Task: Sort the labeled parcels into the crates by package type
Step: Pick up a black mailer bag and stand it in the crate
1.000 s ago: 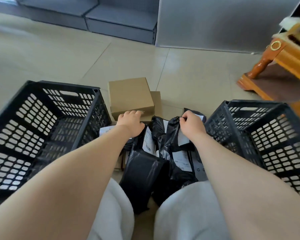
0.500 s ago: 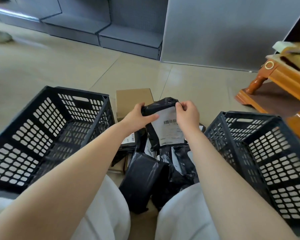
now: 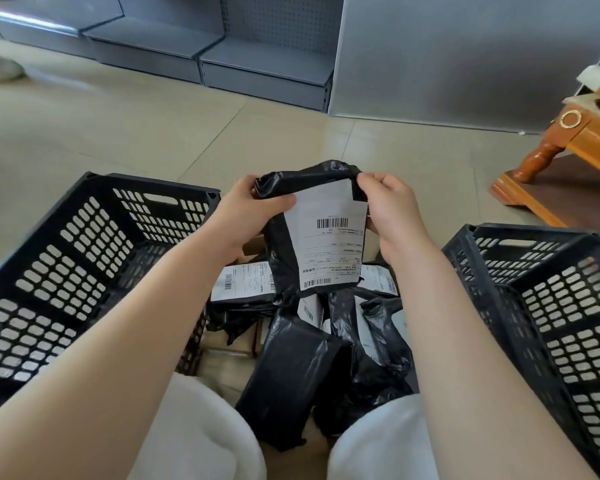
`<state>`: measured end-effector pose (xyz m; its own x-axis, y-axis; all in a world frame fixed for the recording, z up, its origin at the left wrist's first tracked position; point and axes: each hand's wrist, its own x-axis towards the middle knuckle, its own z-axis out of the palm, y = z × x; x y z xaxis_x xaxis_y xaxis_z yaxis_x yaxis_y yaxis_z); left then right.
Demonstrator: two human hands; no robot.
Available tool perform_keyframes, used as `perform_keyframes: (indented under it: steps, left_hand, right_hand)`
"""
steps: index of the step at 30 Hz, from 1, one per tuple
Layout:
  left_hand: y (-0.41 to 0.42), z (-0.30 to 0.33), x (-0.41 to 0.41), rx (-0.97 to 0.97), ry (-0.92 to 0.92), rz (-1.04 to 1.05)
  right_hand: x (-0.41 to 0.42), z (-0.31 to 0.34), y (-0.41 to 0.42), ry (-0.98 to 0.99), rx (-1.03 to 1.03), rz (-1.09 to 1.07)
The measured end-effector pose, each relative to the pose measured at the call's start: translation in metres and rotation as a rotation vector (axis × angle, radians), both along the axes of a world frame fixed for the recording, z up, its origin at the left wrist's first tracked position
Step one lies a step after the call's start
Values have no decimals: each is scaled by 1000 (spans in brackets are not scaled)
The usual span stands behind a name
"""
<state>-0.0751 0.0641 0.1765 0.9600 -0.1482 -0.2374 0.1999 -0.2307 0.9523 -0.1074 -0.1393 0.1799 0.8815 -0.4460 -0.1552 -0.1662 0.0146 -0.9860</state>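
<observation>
Above floor [image 3: 118, 126], both hands' fingers [image 3: 368, 180] pinch black parcel [image 3: 281, 237].

Both crates [image 3: 94, 271] [image 3: 548, 306] open-topped (parcel pile [image 3: 309, 341] fills the gap between).

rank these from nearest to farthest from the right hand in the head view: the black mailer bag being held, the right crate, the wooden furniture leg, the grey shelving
1. black mailer bag: gripped by the right hand at its top right corner.
2. right crate: on the floor, just right of that hand.
3. wooden furniture leg: farther right, beyond the crate.
4. grey shelving: along the back wall, farthest.
</observation>
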Motion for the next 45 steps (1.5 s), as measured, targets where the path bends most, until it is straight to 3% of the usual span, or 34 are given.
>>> perform_keyframes:
  steps: [3,6,13,20,24,28,33,36,40,45]
  left_hand:
    - [6,-3,1,43,1,36]
    - [10,-3,1,-39,66,87]
    - [12,3,3,-515,269,325]
    - [2,3,-9,-712,361,410]
    - [-9,0,-16,-775,409,398]
    - [-18,-3,-22,-703,522,306]
    - [-26,5,-28,-512,603,160]
    - [-29,13,-28,-438,495,180]
    - [-17,22,-8,-411,301,291]
    - [0,19,4,-25,110,214]
  right_hand:
    - [-1,-1,3,55,-14,37]
    - [-1,-2,1,120,-49,34]
    - [-7,-22,17,214,-36,-82]
    - [-10,-22,39,314,449,-299]
    - [-17,-19,37,320,694,-235]
    - [-19,-22,42,256,853,-168]
    - [-13,-26,30,166,660,-348]
    - [-11,-21,22,74,615,-370]
    - [-11,-19,18,46,405,-352]
    - [-9,-21,17,83,189,-220]
